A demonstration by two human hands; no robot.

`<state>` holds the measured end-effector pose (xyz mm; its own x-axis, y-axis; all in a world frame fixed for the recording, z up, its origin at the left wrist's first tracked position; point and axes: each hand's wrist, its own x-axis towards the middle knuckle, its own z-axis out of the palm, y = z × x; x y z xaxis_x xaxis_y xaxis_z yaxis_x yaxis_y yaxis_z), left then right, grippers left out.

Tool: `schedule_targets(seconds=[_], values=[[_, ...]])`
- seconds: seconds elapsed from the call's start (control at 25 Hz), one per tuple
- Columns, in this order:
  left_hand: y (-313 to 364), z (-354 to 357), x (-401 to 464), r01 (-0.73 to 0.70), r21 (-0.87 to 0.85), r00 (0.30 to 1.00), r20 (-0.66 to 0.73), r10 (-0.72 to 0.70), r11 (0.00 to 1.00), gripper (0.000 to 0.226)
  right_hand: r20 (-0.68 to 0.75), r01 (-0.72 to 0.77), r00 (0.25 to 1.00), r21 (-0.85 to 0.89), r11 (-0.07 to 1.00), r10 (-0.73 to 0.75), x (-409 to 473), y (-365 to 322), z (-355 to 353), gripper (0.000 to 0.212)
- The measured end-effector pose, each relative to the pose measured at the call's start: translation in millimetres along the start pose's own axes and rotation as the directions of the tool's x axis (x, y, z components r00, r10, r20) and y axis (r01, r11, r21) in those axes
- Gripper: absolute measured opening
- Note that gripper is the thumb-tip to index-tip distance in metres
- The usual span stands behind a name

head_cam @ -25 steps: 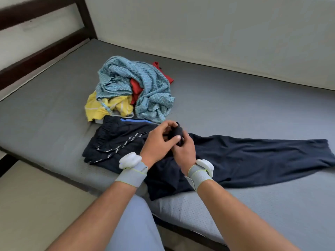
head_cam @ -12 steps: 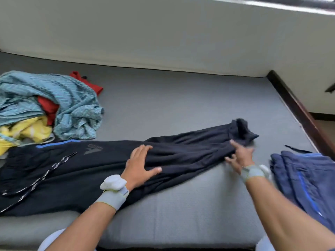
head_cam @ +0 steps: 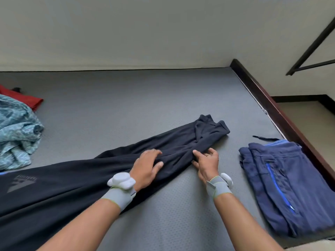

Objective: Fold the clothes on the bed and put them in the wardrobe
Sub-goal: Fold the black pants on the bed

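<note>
a pair of dark navy track pants (head_cam: 101,171) lies stretched across the grey mattress (head_cam: 126,98), its waist end running off the left edge of the view and its cuffs (head_cam: 212,127) pointing toward the far right. the left hand (head_cam: 146,164) rests flat on the leg of the pants, fingers straight and spread, palm pressing the cloth and gripping nothing. the right hand (head_cam: 206,160) sits at the near edge of the same leg, just beside the left hand; its forefinger and thumb lie on the cloth where the fabric bunches into creases, the other fingers loosely bent, and whether it actually pinches the fabric cannot be told. both wrists wear grey bands carrying white devices. to the right, near the dark wooden bed frame (head_cam: 272,105), a blue pair of pants (head_cam: 282,180) with a bright blue zip lies already folded, well apart from the dark pair. at the far left a crumpled teal patterned garment (head_cam: 16,131) lies against a red garment (head_cam: 21,98), both unfolded on the mattress.
</note>
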<state>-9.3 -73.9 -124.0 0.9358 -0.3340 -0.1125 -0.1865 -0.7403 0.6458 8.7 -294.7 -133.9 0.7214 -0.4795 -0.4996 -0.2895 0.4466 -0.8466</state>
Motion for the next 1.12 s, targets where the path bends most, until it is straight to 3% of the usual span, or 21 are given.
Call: schedule_targets(seconds=[0.08, 0.2, 0.28, 0.4, 0.48, 0.6, 0.68, 0.8, 0.84, 0.92, 1.0, 1.12], values=[[16, 8, 40, 0.04, -0.008, 0.999, -0.008, -0.04, 0.999, 0.049, 0.021, -0.013, 1.0, 0.015, 1.0, 0.013, 9, 3, -5, 0.048], [37, 13, 85, 0.139, 0.153, 0.98, 0.12, -0.158, 0.978, 0.045, -0.01, 0.005, 1.0, 0.013, 1.0, -0.005, 16, 1, -4, 0.036], [44, 15, 99, 0.186, 0.16, 0.958, 0.188, -0.215, 0.969, 0.038, -0.063, 0.005, 0.998, 0.041, 0.999, -0.003, 14, -4, -2, 0.033], [44, 8, 109, 0.303, -0.111, 0.927, 0.264, -0.266, 0.946, 0.024, -0.108, -0.023, 0.994, 0.088, 0.996, 0.032, 13, -8, -1, 0.031], [43, -3, 111, 0.401, -0.362, 0.897, 0.341, -0.281, 0.841, 0.019, -0.152, -0.052, 0.986, 0.125, 0.991, 0.071, 13, -12, -3, 0.03], [39, -21, 113, 0.385, -0.587, 0.923, 0.225, -0.313, 0.712, 0.012, -0.204, -0.151, 0.953, 0.324, 0.934, 0.225, 18, -20, -10, 0.026], [38, -37, 114, 0.388, -0.65, 0.92, 0.23, -0.318, 0.653, 0.016, -0.089, -0.216, 0.95, 0.508, 0.834, 0.301, 19, -23, -14, 0.024], [49, -57, 115, 0.506, -0.419, 0.838, 0.446, -0.314, 0.754, 0.037, 0.171, -0.302, 0.953, 0.493, 0.816, 0.25, 15, -27, -13, 0.01], [53, -61, 117, 0.524, -0.34, 0.807, 0.492, -0.327, 0.781, 0.035, 0.211, -0.304, 0.95, 0.459, 0.834, 0.231, 12, -28, -10, 0.026], [57, -64, 120, 0.554, -0.317, 0.767, 0.554, -0.324, 0.77, 0.022, 0.189, -0.29, 0.955, 0.446, 0.847, 0.227, 10, -30, -8, 0.046], [55, -60, 122, 0.571, -0.252, 0.736, 0.58, -0.351, 0.782, 0.016, 0.111, -0.216, 0.976, 0.516, 0.829, 0.186, 17, -31, -12, 0.036], [48, -50, 121, 0.423, 0.163, 0.731, 0.52, -0.442, 0.892, 0.032, 0.113, -0.132, 0.99, 0.574, 0.808, 0.082, 20, -39, -15, 0.028]])
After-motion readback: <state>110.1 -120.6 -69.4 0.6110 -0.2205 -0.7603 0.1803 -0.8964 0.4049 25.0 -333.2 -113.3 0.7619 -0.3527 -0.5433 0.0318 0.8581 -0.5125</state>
